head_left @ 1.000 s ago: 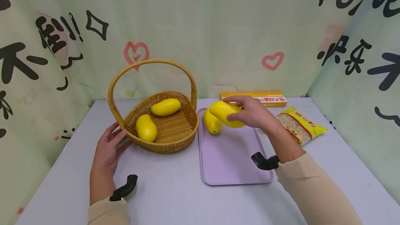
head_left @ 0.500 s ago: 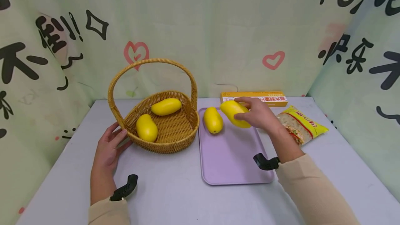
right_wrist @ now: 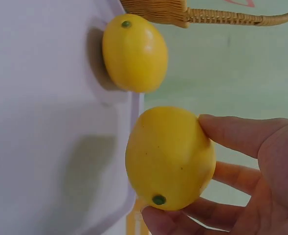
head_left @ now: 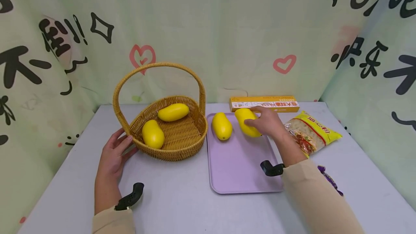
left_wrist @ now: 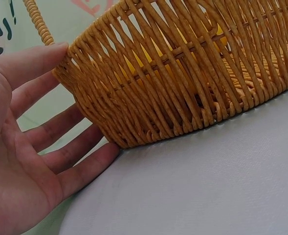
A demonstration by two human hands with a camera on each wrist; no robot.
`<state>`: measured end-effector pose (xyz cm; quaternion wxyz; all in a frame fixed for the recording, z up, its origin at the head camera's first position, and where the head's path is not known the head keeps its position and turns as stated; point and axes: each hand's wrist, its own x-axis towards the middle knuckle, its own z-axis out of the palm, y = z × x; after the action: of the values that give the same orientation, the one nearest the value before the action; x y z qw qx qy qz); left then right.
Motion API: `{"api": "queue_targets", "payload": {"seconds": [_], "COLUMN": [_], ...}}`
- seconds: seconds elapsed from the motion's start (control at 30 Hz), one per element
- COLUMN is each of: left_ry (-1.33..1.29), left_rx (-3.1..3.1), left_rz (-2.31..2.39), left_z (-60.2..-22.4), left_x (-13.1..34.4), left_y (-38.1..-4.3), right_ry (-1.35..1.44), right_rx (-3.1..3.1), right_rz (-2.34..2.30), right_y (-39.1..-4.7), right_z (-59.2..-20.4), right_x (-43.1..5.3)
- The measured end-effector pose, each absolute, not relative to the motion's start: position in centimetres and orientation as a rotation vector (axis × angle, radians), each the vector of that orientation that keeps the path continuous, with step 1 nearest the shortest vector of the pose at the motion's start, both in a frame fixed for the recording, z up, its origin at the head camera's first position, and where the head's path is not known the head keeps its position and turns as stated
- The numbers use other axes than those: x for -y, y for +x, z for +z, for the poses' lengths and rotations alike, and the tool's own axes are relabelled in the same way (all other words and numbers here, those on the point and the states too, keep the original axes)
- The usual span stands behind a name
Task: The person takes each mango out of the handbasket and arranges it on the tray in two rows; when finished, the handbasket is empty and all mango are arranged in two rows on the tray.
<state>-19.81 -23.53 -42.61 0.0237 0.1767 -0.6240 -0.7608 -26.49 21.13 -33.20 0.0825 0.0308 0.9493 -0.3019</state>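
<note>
My right hand grips a yellow mango between thumb and fingers, close over the far right part of a lilac tray. In the right wrist view, the mango's green stem end faces the camera, and its shadow falls apart from it. A second mango lies on the tray to its left. My left hand touches the left side of a wicker basket. In the left wrist view, its straight fingers rest against the weave, with the thumb at the rim. Two mangoes lie inside the basket.
Behind the tray lies an orange pasta box. A yellow food packet is to the tray's right, and a small purple-wrapped item shows beyond the right sleeve. The basket's tall handle arches up. A printed curtain surrounds the table.
The right hand has carried its mango rightward and slightly down, away from the mango on the tray. The purple-wrapped item has come into view beside the sleeve. The left hand stays at the basket.
</note>
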Motion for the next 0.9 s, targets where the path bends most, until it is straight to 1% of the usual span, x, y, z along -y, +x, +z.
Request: {"api": "queue_targets", "payload": {"seconds": [0.23,0.67,0.9], "left_ry": [0.534,0.519,0.530], "left_rx": [1.947,1.942,1.958], "left_rz": [-2.352,-2.347,-2.329], "left_z": [-42.7,-42.8,-42.8], "left_x": [23.6,23.6,23.6], "left_y": [-19.8,-19.8,-19.8], "right_ry": [0.174,0.173,0.146], "right_rx": [-2.774,-2.751,-2.771], "right_rz": [-0.899,-0.895,-0.862], "right_y": [-27.1,-28.0,-28.3], "right_z": [-34.4,-35.9,-36.1], "right_x": [-21.2,-21.3,-21.4]}}
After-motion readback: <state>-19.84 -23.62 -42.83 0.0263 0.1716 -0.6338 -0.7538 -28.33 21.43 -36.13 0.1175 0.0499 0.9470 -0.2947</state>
